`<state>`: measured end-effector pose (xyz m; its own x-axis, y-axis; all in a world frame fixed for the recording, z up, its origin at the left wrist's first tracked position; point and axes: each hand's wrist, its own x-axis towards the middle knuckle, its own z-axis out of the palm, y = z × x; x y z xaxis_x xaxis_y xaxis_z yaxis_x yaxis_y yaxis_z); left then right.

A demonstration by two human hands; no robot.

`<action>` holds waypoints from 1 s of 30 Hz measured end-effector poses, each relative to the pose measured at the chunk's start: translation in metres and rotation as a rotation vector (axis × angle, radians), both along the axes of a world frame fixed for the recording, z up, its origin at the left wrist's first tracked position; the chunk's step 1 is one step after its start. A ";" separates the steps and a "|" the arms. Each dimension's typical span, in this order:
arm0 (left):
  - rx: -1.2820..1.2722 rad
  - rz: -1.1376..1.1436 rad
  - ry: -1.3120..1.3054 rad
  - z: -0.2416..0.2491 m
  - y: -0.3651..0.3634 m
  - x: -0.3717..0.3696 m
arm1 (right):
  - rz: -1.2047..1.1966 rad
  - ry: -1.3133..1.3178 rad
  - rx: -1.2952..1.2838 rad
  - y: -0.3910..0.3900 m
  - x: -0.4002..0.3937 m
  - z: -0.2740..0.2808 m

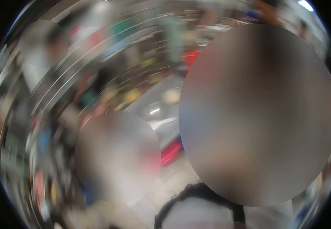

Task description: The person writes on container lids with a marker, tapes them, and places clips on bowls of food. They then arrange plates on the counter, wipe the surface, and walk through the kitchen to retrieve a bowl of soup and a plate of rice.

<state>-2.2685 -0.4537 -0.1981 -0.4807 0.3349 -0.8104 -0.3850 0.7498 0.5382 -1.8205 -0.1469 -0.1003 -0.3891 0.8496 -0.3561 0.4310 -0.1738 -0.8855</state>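
Neither hand shows anywhere in the frame, so I cannot tell how the fingers stand. Whole view motion-smeared; at lower centre a pale garment with dark straps, judged soft and light. Pink-red object at centre, unidentifiable.

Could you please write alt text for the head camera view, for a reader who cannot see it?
A heavily motion-blurred fisheye view of a crowded indoor space, with three large blurred patches covering people nearby. At the bottom edge is a person's light top with dark straps; a bright pink object shows near the middle. Neither of the wearer's hands is in view.
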 end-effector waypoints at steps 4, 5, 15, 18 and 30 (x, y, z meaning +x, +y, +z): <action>-0.012 -0.492 0.098 0.003 0.158 0.033 | -0.969 0.571 0.124 -0.082 0.186 0.088; -0.011 -0.607 0.132 0.003 0.192 0.056 | -1.183 0.600 0.152 -0.107 0.224 0.094; 0.886 -2.294 0.546 -0.051 0.418 0.559 | -1.859 0.643 0.107 -0.269 0.389 0.113; 1.054 -2.180 0.039 0.102 0.340 0.737 | -2.070 0.456 0.370 -0.283 0.437 0.112; 0.592 -2.328 -0.774 0.178 0.209 0.999 | -2.410 -0.249 0.512 -0.294 0.484 0.093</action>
